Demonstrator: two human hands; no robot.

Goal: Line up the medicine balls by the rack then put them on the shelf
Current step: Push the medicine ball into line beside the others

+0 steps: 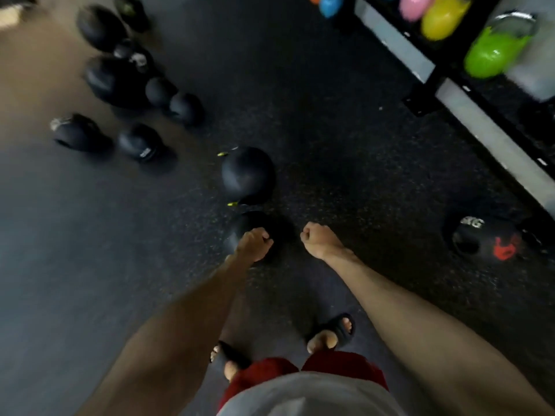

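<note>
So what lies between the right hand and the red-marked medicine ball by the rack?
Nothing: in the head view that stretch is bare speckled floor from the right hand to the red-marked medicine ball.

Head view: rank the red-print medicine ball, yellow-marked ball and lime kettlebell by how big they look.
Largest: red-print medicine ball and lime kettlebell, about alike through the blur, so unranked.
Smallest: yellow-marked ball.

Dark speckled rubber floor [345,130], dimly lit, bright kettlebells [492,52] upper right.
</note>
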